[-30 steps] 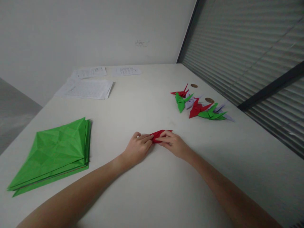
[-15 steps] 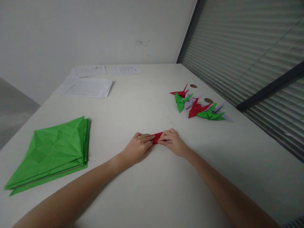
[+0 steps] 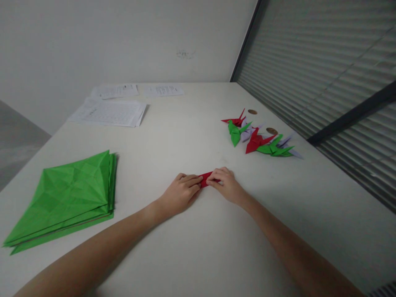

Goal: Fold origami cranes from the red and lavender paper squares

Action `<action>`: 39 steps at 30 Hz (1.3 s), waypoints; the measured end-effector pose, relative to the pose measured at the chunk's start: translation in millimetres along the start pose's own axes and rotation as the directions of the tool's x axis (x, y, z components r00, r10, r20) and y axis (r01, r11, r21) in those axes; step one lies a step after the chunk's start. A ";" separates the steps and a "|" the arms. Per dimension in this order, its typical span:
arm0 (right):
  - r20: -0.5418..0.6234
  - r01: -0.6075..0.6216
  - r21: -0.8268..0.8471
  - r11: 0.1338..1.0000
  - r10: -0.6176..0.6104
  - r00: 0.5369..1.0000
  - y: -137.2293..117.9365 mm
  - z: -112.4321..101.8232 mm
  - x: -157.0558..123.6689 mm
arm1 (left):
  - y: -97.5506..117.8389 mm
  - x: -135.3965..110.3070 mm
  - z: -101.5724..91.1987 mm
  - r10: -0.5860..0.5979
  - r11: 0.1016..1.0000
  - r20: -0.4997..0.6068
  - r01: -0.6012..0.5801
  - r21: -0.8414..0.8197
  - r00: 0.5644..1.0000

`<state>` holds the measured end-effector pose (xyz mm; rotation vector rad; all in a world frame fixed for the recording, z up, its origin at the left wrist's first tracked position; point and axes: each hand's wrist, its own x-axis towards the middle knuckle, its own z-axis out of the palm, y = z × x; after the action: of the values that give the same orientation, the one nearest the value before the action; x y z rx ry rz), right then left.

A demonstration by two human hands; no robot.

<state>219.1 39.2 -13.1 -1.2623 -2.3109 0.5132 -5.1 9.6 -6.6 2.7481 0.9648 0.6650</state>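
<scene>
A small folded piece of red paper (image 3: 204, 179) lies on the white table between my hands, both its ends partly covered by fingers. My left hand (image 3: 183, 190) is closed on its left end, fingertips pressing it down. With thumb and fingers pinched together, my right hand (image 3: 224, 183) grips the paper's right part. Beyond it, to the right, sits a cluster of folded paper cranes, among them a red crane (image 3: 256, 141), a green crane (image 3: 235, 133) and pale purple ones partly hidden behind.
Creased green paper sheets (image 3: 71, 189) lie stacked at the left. Printed papers (image 3: 111, 113) spread over the far left of the white table (image 3: 173, 140). Two brown round discs (image 3: 271, 130) are set near the right edge, beside window blinds (image 3: 312, 53).
My right fingers have shifted slightly along the red paper, and a little more of it shows between the hands. My left hand stays nearly in place.
</scene>
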 end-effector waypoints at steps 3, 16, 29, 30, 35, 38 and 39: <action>-0.075 -0.055 -0.030 0.998 0.053 0.996 -1.4 5.9 -0.1 | 0.1 -0.4 0.7 -0.014 1.000 -0.012 0.014 -0.006 1.000; -0.184 -0.123 -0.148 0.981 0.095 0.978 -2.9 11.2 -1.9 | -3.7 1.5 1.6 -0.047 0.993 -0.049 0.041 -0.113 0.998; -0.184 -0.095 -0.182 0.979 0.061 0.981 -7.4 7.8 -3.1 | -3.0 2.6 0.1 -0.044 0.986 -0.069 0.032 -0.163 0.997; -0.185 -0.095 -0.185 0.978 0.060 0.981 -7.2 8.0 -3.1 | -2.4 2.8 -1.2 -0.052 0.986 -0.060 0.042 -0.161 0.997; -0.194 -0.083 -0.182 0.980 0.047 0.980 -6.2 9.1 -2.8 | -1.7 1.9 -4.0 0.019 0.995 -0.022 -0.021 -0.098 1.000; -0.190 -0.092 -0.188 0.978 0.056 0.980 -5.9 9.3 -2.7 | -2.6 1.4 -3.9 0.021 0.998 -0.014 -0.022 -0.061 1.000; -0.187 -0.096 -0.191 0.977 0.060 0.981 -5.9 9.3 -2.7 | -2.7 1.6 -4.2 0.025 0.998 -0.007 -0.025 -0.052 1.000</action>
<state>211.2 32.9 -18.2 -1.4345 -2.2095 0.1859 -7.5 12.7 -3.0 2.7189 0.9028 0.6925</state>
